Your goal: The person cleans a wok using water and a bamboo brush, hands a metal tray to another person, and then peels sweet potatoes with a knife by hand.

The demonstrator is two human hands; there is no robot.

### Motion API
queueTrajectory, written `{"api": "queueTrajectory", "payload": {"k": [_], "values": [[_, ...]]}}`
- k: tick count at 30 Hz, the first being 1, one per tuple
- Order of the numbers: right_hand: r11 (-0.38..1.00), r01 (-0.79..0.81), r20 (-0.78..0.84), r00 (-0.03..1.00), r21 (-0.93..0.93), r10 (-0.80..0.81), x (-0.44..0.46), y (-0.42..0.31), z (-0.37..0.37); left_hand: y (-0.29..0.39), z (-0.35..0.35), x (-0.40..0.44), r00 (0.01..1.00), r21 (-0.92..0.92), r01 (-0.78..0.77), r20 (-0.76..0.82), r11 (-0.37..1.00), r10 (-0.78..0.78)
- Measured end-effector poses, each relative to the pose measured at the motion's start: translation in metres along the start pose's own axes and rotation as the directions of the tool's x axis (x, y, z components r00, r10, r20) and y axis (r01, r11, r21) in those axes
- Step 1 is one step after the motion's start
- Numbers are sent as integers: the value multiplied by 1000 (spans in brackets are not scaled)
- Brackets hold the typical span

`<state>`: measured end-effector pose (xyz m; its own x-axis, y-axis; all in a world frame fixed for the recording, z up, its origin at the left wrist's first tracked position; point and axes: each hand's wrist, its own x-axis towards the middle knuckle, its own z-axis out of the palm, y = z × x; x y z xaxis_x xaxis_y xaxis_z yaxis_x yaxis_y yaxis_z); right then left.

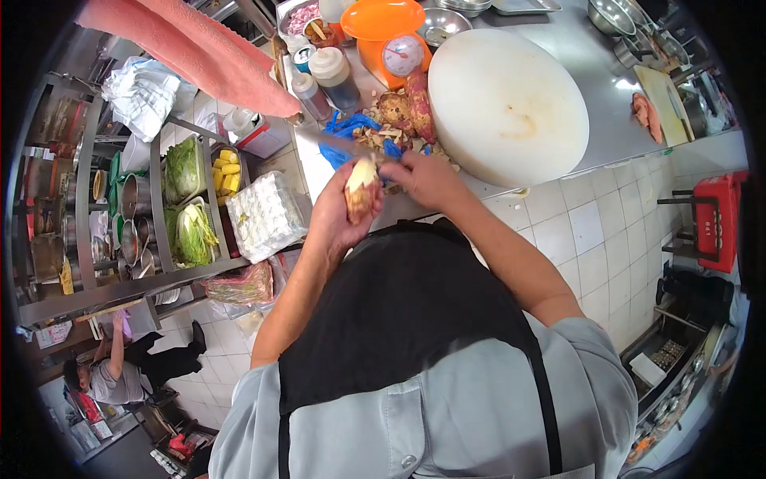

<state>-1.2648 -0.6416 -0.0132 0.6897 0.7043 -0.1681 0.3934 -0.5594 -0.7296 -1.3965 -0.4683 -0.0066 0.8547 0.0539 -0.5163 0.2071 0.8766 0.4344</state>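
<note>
My left hand (329, 209) is wrapped round a partly peeled sweet potato (363, 180). Its upper end is bare and pale yellow, while reddish-brown skin remains lower down. My right hand (427, 177) grips a knife, its handle mostly hidden in my fingers. The knife's blade (331, 144) is smeared by motion and points left, just above the sweet potato's peeled end. Beyond my hands, unpeeled sweet potatoes (420, 104) lie on the counter among scattered peelings and a blue plastic bag (341, 132).
A round white cutting board (511, 96) lies to the right, near the counter's edge. Behind the peelings stand squeeze bottles (333, 76) and an orange scale (371, 56). A pink cloth (207, 56) hangs at upper left. Another person (120, 379) is at lower left.
</note>
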Motion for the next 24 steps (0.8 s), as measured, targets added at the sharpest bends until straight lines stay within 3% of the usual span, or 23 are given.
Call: {"api": "queueTrajectory", "payload": {"k": [3, 6, 9, 10, 13, 15, 16, 19, 20, 24], "values": [[992, -95, 0, 995, 86, 95, 8, 9, -11, 1, 22, -13, 991, 53, -22, -131, 998, 29], [996, -50, 14, 999, 74, 49, 1, -7, -9, 7, 21, -6, 982, 2, -31, -184, 1000, 31], [987, 129, 41, 990, 99, -134, -10, -24, -9, 7, 5, 5, 982, 11, -51, -179, 999, 52], [978, 201, -17, 980, 47, -201, -15, -28, -3, 7, 3, 8, 981, 40, -66, -180, 997, 73], [980, 196, 98, 976, -19, -194, -28, -46, -13, 4, 13, 2, 973, 69, -84, -210, 994, 97], [994, 107, 50, 993, -7, -107, -13, -26, -4, 4, 25, -6, 965, 74, -90, -240, 993, 105], [998, 62, 23, 998, 1, -62, -4, -14, -1, 6, 17, -5, 979, -9, -7, -204, 1000, 5], [997, -58, -13, 998, 59, 59, 12, 10, -6, 3, 16, -13, 993, 160, -53, -98, 986, 69], [996, -47, 4, 999, 73, 47, 12, 14, -5, 4, 21, -15, 982, 167, -45, -175, 985, 75], [995, -22, 17, 1000, 97, 21, 2, -6, -5, 11, 7, 0, 983, 57, 42, -178, 998, -31]]}}
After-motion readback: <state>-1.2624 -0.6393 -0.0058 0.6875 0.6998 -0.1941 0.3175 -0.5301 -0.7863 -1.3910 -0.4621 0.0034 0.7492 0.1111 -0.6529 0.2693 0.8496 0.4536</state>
